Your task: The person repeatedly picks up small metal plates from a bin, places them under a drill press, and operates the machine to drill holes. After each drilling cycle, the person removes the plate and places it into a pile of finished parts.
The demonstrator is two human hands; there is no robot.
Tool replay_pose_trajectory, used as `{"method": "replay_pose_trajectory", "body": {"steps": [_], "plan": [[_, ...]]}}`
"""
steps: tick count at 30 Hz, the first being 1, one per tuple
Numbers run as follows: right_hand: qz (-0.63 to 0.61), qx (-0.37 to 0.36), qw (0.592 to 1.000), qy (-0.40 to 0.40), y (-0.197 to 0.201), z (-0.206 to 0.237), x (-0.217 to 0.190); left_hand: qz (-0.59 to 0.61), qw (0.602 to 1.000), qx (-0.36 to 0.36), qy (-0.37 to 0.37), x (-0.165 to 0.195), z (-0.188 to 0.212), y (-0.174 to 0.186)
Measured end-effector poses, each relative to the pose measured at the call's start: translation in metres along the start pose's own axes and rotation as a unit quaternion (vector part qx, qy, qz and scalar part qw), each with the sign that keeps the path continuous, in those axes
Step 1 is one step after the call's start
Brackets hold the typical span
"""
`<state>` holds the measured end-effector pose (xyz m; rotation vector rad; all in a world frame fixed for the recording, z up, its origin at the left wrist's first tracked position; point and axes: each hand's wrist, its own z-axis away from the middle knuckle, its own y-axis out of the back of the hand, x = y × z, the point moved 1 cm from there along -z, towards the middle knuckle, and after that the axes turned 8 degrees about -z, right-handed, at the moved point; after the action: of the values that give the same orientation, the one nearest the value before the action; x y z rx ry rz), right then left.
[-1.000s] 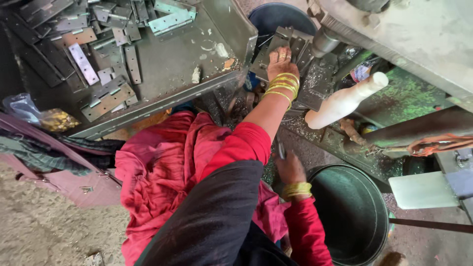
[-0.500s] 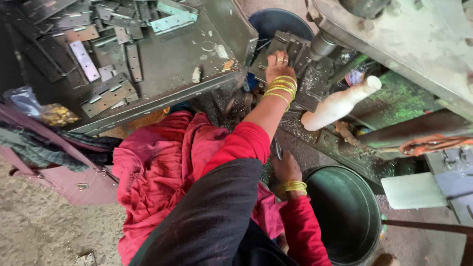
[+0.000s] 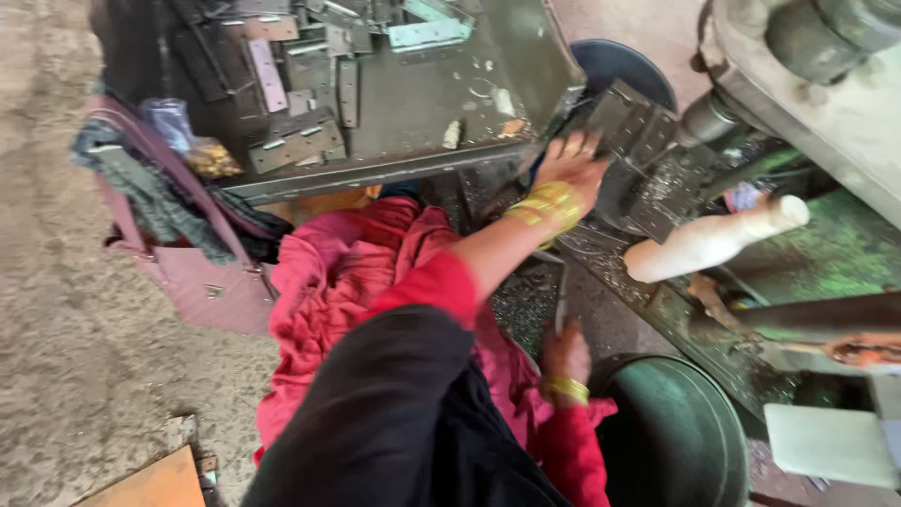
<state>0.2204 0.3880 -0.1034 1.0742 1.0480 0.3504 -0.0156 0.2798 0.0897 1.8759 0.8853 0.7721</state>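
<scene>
Left hand [image 3: 574, 161], fingers spread, rests on a dark metal block [image 3: 631, 122] at the machine beside the tabletop [image 3: 422, 103]; right hand [image 3: 566, 355], fingers hidden, sits near a green bucket [image 3: 676, 441]

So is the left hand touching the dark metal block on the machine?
Touching. The head view shows the left hand with its fingertips laid on the near edge of the dark metal block, no gap visible, though the frame is somewhat blurred.
</scene>
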Motion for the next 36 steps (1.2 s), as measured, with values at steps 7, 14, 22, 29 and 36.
{"method": "replay_pose_trajectory", "body": {"steps": [7, 14, 22, 29, 36], "plan": [[0.010, 0.233, 0.943, 0.238, 0.134, 0.021, -0.087, -0.076, 0.990, 0.044, 0.106, -0.166, 0.103, 0.048], [-0.026, 0.313, 0.921, 0.230, 0.149, 0.025, -0.132, -0.161, 0.912, 0.027, 0.377, -0.293, 0.166, 0.077], [-0.046, 0.341, 0.898, 0.276, 0.149, 0.016, -0.112, -0.041, 0.934, -0.070, 0.347, -0.330, 0.196, 0.085], [-0.095, 0.336, 0.909, 0.230, 0.145, 0.012, -0.116, -0.167, 0.932, -0.054, 0.316, -0.335, 0.188, 0.067], [-0.078, 0.331, 0.906, 0.253, 0.144, 0.012, -0.115, -0.055, 0.968, -0.054, 0.240, -0.310, 0.134, 0.064]]}}
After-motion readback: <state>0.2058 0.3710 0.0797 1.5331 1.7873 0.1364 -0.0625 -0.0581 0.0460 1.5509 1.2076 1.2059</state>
